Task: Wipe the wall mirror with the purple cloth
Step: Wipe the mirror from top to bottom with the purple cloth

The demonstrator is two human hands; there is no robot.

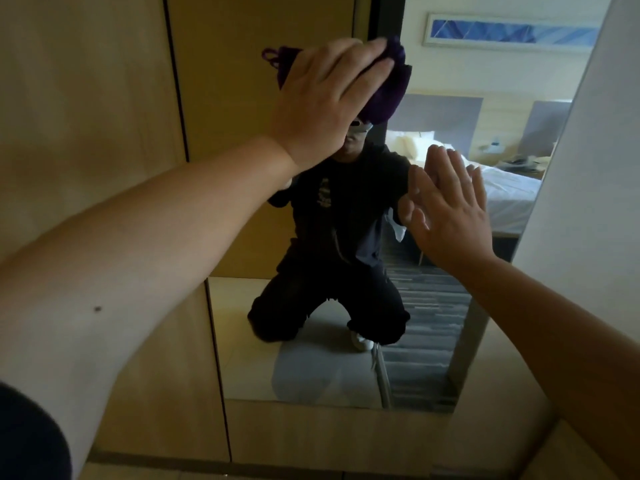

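Pressing one purple cloth [381, 88], one wall mirror [433, 306], two hands: left [325, 102], right [446, 216].

Warm wooden wall panels [86, 109] fill the left of the frame, a dark seam [176, 81] running down them. Upper right, a blue framed picture [512, 31] hangs above white-sheeted beds [509, 188]. Striped grey carpet [426, 306] lies lower centre-right.

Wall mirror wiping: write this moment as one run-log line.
left hand: presses purple cloth on wall mirror, upper part | right hand: flat, open, against glass | stage: wiping
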